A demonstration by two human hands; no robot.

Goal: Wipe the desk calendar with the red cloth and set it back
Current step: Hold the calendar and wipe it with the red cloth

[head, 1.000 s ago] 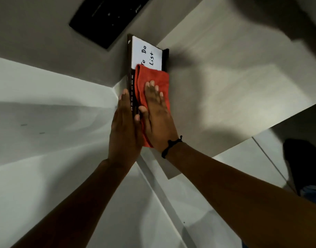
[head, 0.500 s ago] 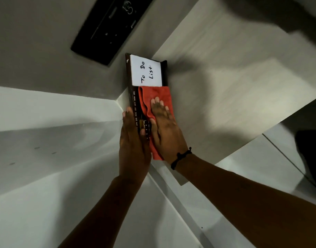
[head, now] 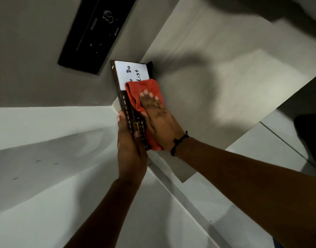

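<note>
The desk calendar (head: pixel 131 74) is a dark brown board with a white "To Do List" panel at its far end and month names along its left edge. It lies on the corner of the pale desk (head: pixel 216 72). My left hand (head: pixel 130 145) grips its near left edge, thumb on the face. The red cloth (head: pixel 144 88) lies on the calendar's face, and my right hand (head: pixel 157 119) presses flat on it, fingers spread. The cloth covers the lower part of the white panel and the middle of the calendar.
A black flat device (head: pixel 94 34) is fixed on the grey wall beyond the calendar. The desk edge drops to a pale tiled floor (head: pixel 271 145) on the right. A dark shape (head: pixel 311 138) stands at the far right edge.
My right hand has slid the red cloth up the calendar face, so it now covers part of the "To Do" writing. The view has shifted, and the left hand keeps its hold.
</note>
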